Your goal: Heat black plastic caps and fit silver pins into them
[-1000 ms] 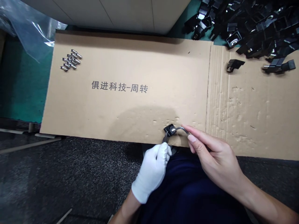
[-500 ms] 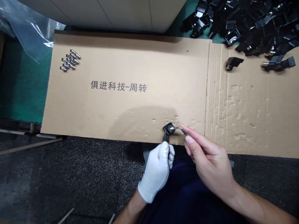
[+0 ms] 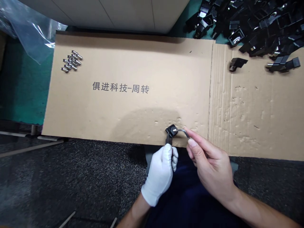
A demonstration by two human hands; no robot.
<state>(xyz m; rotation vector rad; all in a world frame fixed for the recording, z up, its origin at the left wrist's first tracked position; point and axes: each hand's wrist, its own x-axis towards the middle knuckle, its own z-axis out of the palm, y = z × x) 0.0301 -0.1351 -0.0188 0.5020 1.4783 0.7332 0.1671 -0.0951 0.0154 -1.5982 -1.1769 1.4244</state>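
Note:
My left hand, in a white glove, is closed around the dark narrow end of a black angular part at the cardboard's front edge. A short metal pin shows on the part's right side. Between thumb and fingers my bare right hand pinches a bent metal rod, shaped like a hex key. The rod's tip meets the metal pin; whether it sits inside cannot be made out. My palm hides the rod's other end.
A cardboard sheet with printed characters covers the green table. Several metal pins lie at its left. Black parts are heaped at the upper right, with a loose one nearer. A pale bin and plastic bag stand behind.
My right hand has shifted slightly left and turned a little about the bent rod. The black part and my left hand stay nearly in place.

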